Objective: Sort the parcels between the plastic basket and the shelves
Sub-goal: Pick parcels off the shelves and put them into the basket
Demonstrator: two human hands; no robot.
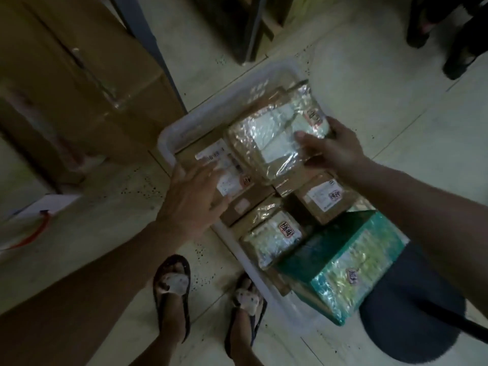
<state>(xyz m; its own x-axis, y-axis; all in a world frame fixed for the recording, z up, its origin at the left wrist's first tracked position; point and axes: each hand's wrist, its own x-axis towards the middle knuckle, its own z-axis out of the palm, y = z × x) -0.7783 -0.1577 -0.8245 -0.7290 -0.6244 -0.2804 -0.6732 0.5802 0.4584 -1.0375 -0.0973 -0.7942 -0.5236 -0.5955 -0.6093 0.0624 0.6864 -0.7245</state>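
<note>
White plastic basket point(169, 138) looks full, so I judge sorting barely begun: my right hand point(332, 151) grips a shiny tape-wrapped brown parcel point(269, 138); my left hand point(192, 196), fingers spread, touches a white-labelled cardboard parcel point(224, 165).

Dim pale tiled floor point(369, 107), cardboard boxes point(79, 96)
</note>
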